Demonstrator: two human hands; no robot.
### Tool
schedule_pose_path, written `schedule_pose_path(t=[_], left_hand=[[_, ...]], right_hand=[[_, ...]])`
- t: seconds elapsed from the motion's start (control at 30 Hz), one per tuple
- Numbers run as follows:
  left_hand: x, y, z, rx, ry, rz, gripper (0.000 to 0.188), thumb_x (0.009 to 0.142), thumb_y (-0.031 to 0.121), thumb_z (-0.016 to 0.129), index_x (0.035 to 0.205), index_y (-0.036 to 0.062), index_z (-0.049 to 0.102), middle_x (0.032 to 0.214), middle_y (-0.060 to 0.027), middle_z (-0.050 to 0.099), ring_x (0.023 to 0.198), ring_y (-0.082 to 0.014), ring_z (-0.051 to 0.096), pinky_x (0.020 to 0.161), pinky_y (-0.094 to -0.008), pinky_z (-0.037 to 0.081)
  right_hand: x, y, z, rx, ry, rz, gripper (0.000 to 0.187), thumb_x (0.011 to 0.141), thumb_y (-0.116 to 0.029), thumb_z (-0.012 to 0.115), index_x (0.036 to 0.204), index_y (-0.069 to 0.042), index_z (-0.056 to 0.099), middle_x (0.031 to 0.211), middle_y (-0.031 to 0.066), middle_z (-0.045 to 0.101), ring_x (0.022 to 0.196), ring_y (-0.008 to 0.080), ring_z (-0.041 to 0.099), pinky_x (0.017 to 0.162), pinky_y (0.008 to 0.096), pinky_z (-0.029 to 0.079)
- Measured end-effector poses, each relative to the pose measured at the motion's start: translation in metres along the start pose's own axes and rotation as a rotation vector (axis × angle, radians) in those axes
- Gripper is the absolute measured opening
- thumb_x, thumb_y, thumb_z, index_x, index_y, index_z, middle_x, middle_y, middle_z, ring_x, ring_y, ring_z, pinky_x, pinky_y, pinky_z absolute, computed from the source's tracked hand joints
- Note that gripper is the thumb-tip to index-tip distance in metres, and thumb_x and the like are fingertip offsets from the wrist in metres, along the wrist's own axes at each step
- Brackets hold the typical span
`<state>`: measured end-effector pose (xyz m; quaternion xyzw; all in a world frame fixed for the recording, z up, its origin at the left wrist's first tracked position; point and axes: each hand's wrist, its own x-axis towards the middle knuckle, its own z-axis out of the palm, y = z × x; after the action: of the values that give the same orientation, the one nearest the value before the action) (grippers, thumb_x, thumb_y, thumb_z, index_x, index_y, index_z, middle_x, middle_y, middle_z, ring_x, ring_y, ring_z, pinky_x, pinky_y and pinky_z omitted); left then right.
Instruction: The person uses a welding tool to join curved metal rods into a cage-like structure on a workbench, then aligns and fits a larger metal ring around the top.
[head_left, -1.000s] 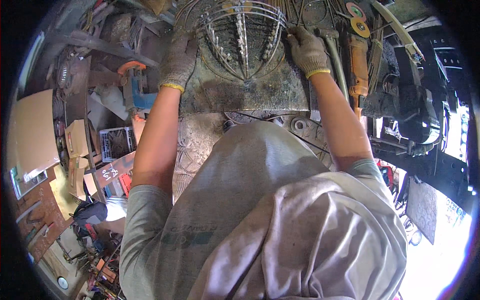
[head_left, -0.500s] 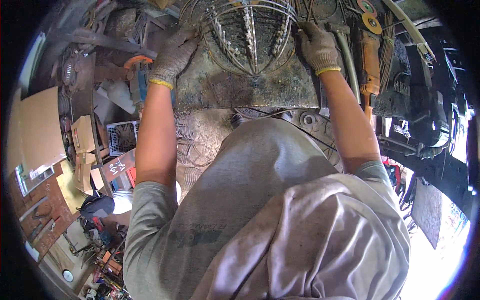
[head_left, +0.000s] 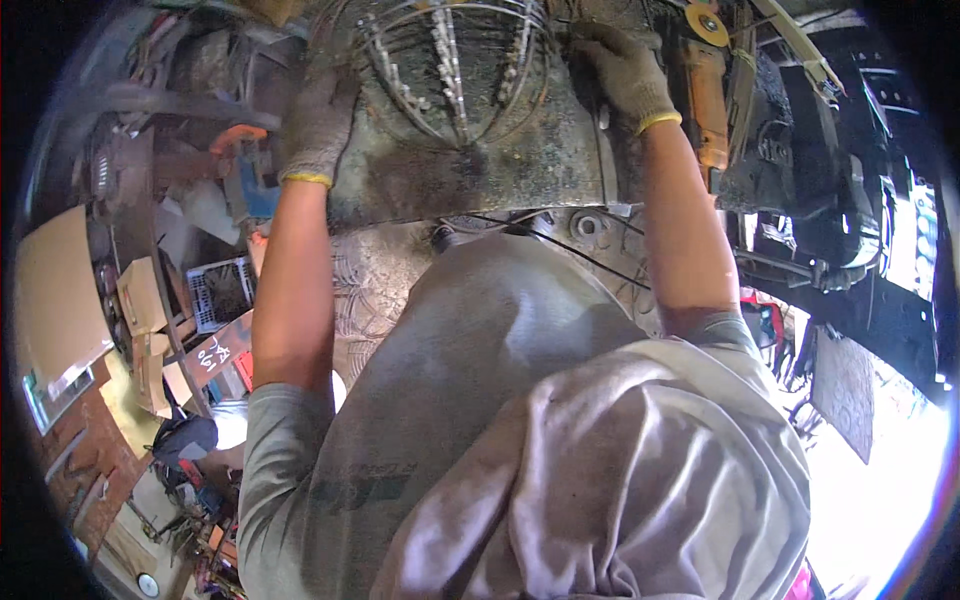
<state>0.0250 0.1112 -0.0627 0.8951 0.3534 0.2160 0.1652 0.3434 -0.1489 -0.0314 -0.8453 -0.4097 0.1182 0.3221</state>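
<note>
A round frame of bent metal rods lies at the top on a dark, stained work plate. Rows of small pale lumps run along its ribs. Beside its left rim is my left hand, in a grey knit glove with a yellow cuff; it is blurred and its fingers are hard to make out. My right hand, gloved alike, is apart from the frame on its right side, back uppermost. Its fingers point up and left, partly hidden, in shadow. I cannot tell whether either hand grips anything.
An orange angle grinder with a yellow disc lies right of my right hand. Left of the plate are an orange-handled tool, a plastic crate and cardboard. A black cable crosses below the plate.
The whole view has shifted, so the bench things sit further left. My right hand has moved right, away from the frame's rim. The hammer beside it is now mostly covered by my hand and arm.
</note>
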Motion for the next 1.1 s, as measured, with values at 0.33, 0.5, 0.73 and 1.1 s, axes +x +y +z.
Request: schedule_pose_path(t=[0.33,0.5,0.73,1.1], left_hand=[[0.0,-0.011,0.0,0.108,-0.018,0.046,0.047,0.101,0.047,0.056,0.123,0.0085,0.07,0.119,-0.0221,0.071,0.113,-0.0423,0.066,0.094,-0.0475,0.051],[0.001,0.01,-0.008,0.153,-0.108,-0.066,0.047,0.101,0.047,0.057,0.124,0.0074,0.07,0.121,-0.021,0.071,0.115,-0.0416,0.066,0.096,-0.0472,0.05],[-0.003,0.001,-0.006,0.22,-0.054,-0.043,0.044,0.1,0.045,0.058,0.124,0.0101,0.071,0.124,-0.0194,0.071,0.115,-0.0404,0.066,0.098,-0.0476,0.05],[-0.003,0.01,-0.006,0.128,-0.006,-0.071,0.045,0.1,0.046,0.058,0.123,0.0097,0.073,0.121,-0.0192,0.071,0.113,-0.0396,0.067,0.096,-0.0461,0.051]], right_hand=[[-0.009,0.001,-0.011,0.181,-0.031,0.034,0.031,0.097,-0.02,0.061,0.124,-0.007,0.072,0.119,0.0142,0.074,0.114,0.0294,0.068,0.099,0.0378,0.05],[-0.016,-0.025,-0.01,-0.049,-0.086,0.077,0.035,0.095,-0.029,0.065,0.12,-0.007,0.074,0.12,0.0204,0.072,0.115,0.0357,0.067,0.098,0.0418,0.051],[-0.009,-0.02,0.016,-0.148,0.002,-0.005,0.036,0.094,-0.04,0.065,0.119,-0.017,0.076,0.115,0.0181,0.074,0.11,0.0371,0.069,0.098,0.0462,0.054],[-0.005,-0.001,0.039,-0.274,0.062,-0.056,0.036,0.095,-0.046,0.062,0.119,-0.024,0.076,0.113,0.0139,0.075,0.109,0.0357,0.069,0.096,0.047,0.054]])
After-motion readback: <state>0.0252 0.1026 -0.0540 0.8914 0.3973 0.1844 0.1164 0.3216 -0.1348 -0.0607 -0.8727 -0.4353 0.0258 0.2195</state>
